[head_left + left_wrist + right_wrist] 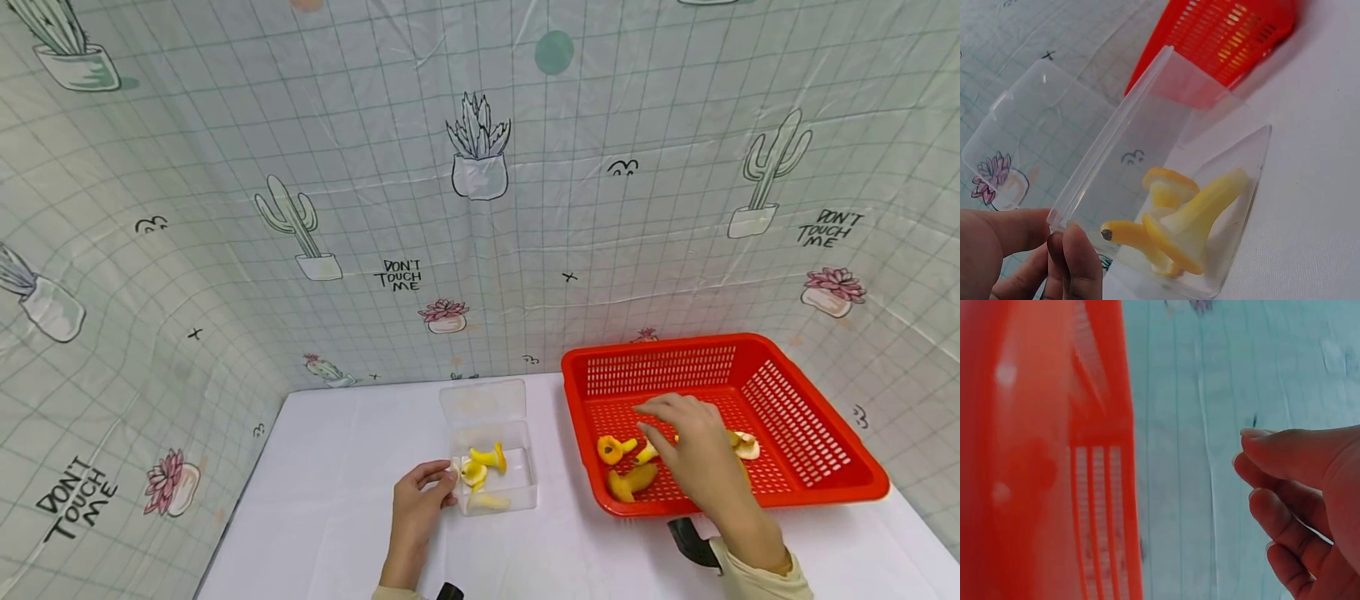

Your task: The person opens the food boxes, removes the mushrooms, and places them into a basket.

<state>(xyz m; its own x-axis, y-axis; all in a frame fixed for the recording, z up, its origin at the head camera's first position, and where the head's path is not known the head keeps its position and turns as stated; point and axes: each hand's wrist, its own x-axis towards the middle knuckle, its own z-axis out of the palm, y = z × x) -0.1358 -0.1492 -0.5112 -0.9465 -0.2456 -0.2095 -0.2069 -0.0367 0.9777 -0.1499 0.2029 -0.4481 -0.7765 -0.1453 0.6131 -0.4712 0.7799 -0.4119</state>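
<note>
A clear plastic box (532, 467) with its hinged lid (483, 402) folded back stands on the table. Inside lie a few yellow mushrooms (1188, 219), heaped together toward one side. My left hand (422, 500) pinches the box's left rim between thumb and fingers (1082, 262). Over the red basket (832, 475) hovers my right hand (697, 446), its fingers loosely bent and nothing between them. Below it in the basket are more mushrooms, among them a yellow one (611, 450) and a brownish one (632, 482). The hand and forearm hide part of this pile.
A white cloth covers the table (337, 483). Behind and at both sides hangs a grid-patterned curtain (525, 250) with printed cacti. The basket's slotted walls rise to the right of the clear box, with a strip of white cloth between the two.
</note>
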